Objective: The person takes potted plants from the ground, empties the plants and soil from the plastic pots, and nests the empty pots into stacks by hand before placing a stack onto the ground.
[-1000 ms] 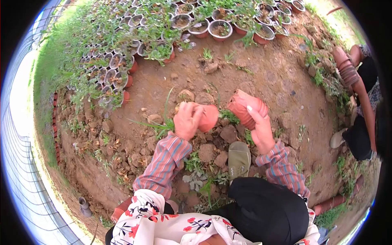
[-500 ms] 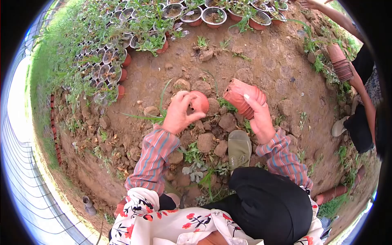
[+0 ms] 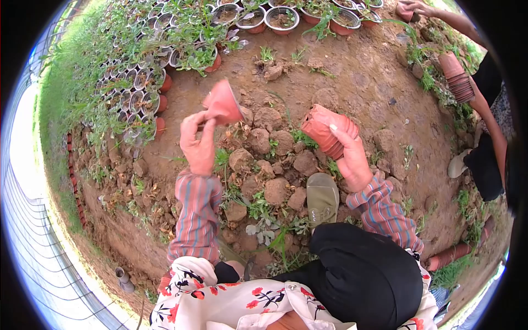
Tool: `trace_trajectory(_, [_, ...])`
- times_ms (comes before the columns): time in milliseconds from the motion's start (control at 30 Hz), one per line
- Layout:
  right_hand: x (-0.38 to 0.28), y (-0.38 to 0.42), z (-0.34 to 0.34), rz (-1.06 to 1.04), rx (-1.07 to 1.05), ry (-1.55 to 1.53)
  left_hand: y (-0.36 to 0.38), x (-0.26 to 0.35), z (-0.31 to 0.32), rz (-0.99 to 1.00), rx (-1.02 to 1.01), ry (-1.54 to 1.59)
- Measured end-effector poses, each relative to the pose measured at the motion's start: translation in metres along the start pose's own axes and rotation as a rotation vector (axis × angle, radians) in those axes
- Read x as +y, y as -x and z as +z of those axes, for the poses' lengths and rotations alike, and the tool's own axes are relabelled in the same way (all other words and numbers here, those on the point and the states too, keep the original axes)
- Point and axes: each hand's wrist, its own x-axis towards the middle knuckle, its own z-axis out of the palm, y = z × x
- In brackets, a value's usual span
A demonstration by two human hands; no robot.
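Red pot hangs tilted in the air above the soil, and I see the left hand pinching it between thumb and fingers. With the right hand I have a grip around a nested pot stack, thumb along its side, well apart from the single one. Soil clods lie below and between the hands, near a green shoe. Potted plants stand crowded beyond, and a co-worker's hand touches another pot at upper right.
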Motion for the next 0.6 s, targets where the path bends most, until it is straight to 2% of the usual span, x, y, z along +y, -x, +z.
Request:
trace_trajectory(33, [-0.001,0.0,0.002,-0.001,-0.006,0.001,-0.005,0.002,-0.002,0.35,0.102,-0.354])
trace_trajectory(67, [-0.003,0.002,0.006,-0.012,-0.048,0.003,-0.001,-0.004,-0.004,0.347,0.109,-0.36])
trace_trajectory(133, [-0.014,0.0,0.019,-0.033,-0.11,0.011,-0.002,-0.012,0.0,0.431,-0.508,-0.686])
trace_trajectory(167, [-0.018,0.002,0.025,-0.05,-0.082,0.04,-0.013,-0.017,-0.001,0.45,-0.507,-0.692])
trace_trajectory(233, [-0.011,0.02,0.025,-0.019,-0.012,0.068,-0.014,0.015,-0.004,0.419,-0.363,-0.57])
trace_trajectory(267, [-0.012,0.017,0.028,-0.004,-0.042,0.024,-0.016,0.024,-0.003,0.409,-0.264,-0.513])
trace_trajectory(300, [-0.016,0.009,0.032,-0.005,-0.084,-0.018,-0.014,0.03,0.004,0.428,-0.293,-0.391])
trace_trajectory(433, [0.004,0.008,0.032,0.069,-0.1,-0.18,-0.004,0.043,0.044,0.439,-0.352,-0.234])
trace_trajectory(533, [0.0,0.013,0.035,0.134,-0.109,-0.245,0.002,0.049,0.066,0.386,-0.257,-0.086])
trace_trajectory(600, [0.005,0.017,0.039,0.123,-0.095,-0.255,0.005,0.042,0.084,-0.004,-0.124,0.518])
